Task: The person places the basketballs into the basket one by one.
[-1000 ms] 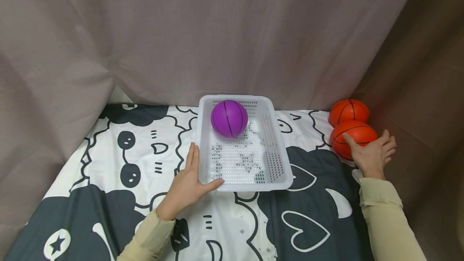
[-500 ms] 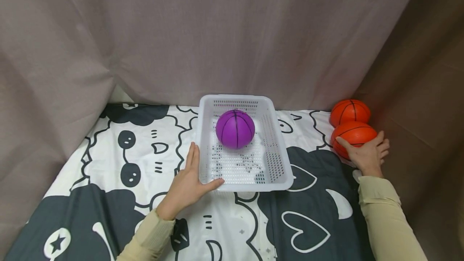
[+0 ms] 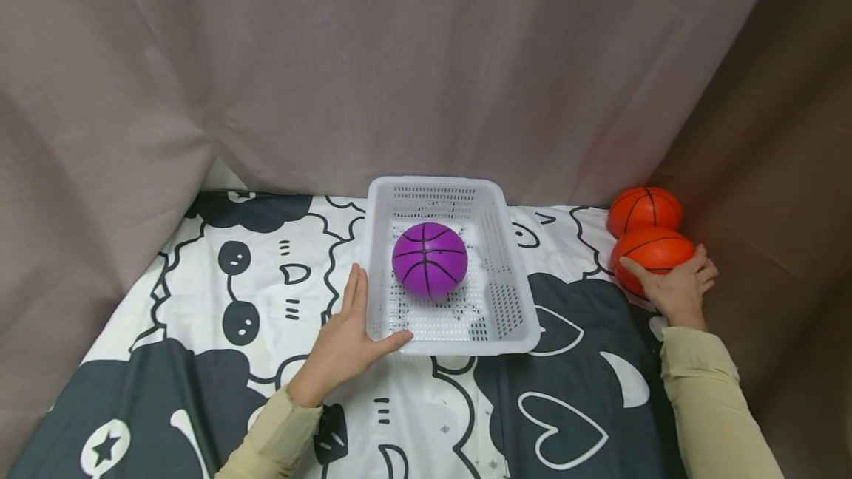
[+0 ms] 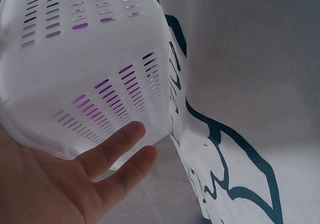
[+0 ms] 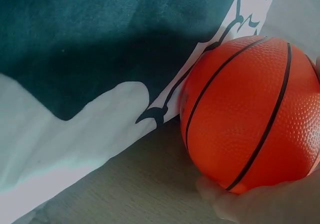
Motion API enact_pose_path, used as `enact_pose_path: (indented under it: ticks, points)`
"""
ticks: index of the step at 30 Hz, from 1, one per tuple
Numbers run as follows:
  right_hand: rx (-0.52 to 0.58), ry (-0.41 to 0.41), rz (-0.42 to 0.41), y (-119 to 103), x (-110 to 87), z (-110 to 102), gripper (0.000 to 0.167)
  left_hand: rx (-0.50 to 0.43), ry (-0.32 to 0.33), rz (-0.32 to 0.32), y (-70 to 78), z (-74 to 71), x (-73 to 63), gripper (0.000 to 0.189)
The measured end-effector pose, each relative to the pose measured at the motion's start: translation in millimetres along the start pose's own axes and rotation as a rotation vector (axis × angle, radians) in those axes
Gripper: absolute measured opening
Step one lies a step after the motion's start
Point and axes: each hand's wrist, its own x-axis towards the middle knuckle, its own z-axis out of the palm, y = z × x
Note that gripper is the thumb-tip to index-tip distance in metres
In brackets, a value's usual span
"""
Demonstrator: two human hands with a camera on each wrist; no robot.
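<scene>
A white perforated plastic basket stands in the middle of the head view, with a purple toy basketball inside it. My left hand lies against the basket's near left corner, two fingers straight along its side and the thumb at the front rim. In the left wrist view those fingers are spread beside the slotted wall. At the right, my right hand holds the nearer orange toy basketball, thumb on its left and fingers round its right side. The right wrist view shows this orange ball close up, its right part cut off.
A second orange basketball sits directly behind the held one, by the curtain. A black-and-white cartoon-print cloth covers the surface. Grey-brown curtains hang at the back and both sides.
The purple ball has rolled toward the basket's front. My right hand has shifted slightly left and drawn its fingers in round the nearer orange ball. My left hand has stayed put.
</scene>
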Motion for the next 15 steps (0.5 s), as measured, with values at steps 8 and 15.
enact_pose_path:
  ticks: [8, 15]
  points:
    - [0.037, 0.054, 0.039, 7.1, -2.4, -0.7, 0.119, -0.001, 0.003, 0.000, -0.6, 1.0, 0.2, 0.127]
    - [0.055, 0.067, 0.061, 9.8, -8.6, -4.9, 0.119, 0.005, 0.010, 0.001, -1.2, 2.1, 0.5, 0.126]
